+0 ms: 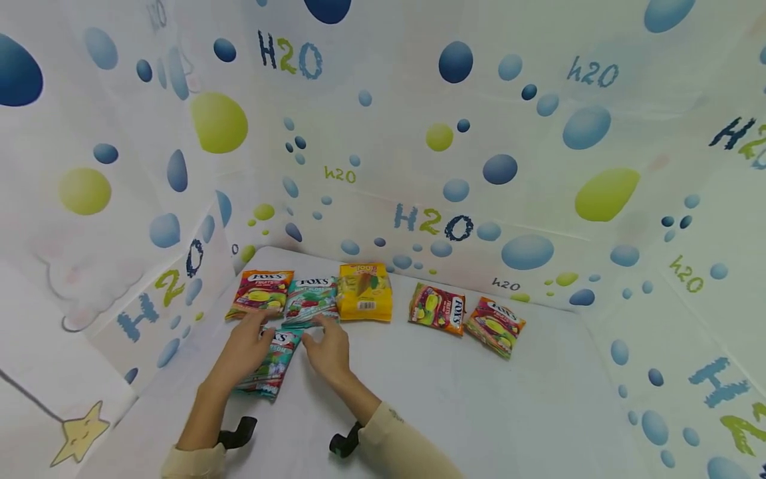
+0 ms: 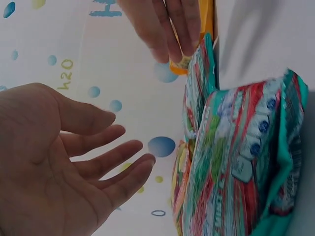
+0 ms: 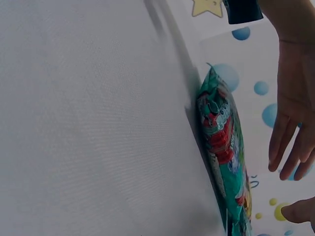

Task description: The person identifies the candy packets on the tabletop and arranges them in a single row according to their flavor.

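My left hand (image 1: 247, 346) hovers over the left side of a teal Fox's candy bag (image 1: 278, 366), fingers relaxed and apart from it in the left wrist view. To that bag's right is my right hand (image 1: 329, 349), its fingers loosely extended and holding nothing. Its fingertips are near the lower edge of a second teal Fox's bag (image 1: 312, 299); whether they touch it I cannot tell. An orange Fox's fruits bag (image 1: 260, 293) lies beyond my left fingertips. In the left wrist view the front teal bag (image 2: 231, 162) shows its crinkled side.
A yellow candy bag (image 1: 365, 293) lies right of the back teal bag. Farther right are two more orange Fox's bags, one turned sideways (image 1: 437, 308) and one tilted (image 1: 495, 326). The white table (image 1: 449, 406) meets patterned walls at the back and sides.
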Demonstrator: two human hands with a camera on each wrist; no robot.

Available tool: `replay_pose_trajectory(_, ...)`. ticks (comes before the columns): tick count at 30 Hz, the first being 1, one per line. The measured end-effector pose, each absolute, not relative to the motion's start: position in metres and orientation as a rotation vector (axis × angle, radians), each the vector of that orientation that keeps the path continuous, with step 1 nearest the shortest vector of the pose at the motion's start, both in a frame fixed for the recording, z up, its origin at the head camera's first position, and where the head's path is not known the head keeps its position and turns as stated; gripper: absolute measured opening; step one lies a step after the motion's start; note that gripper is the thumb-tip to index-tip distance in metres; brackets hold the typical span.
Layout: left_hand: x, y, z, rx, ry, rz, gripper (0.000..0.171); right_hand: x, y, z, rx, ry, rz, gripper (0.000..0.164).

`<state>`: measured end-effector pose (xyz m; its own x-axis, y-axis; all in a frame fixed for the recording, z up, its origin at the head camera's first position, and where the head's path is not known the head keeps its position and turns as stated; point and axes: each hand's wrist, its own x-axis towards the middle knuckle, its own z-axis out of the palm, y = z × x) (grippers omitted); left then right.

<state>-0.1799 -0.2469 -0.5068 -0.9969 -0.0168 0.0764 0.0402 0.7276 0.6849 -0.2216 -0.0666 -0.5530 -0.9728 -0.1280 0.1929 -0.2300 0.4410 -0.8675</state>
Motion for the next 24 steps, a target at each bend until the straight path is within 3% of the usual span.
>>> replay_pose_trajectory(24, -0.225, -0.223, -0.53, -0.012, -2.8, -1.177, 0.045, -0.249, -0.064, -0.559, 0.237, -2.659, 1.513, 0.051)
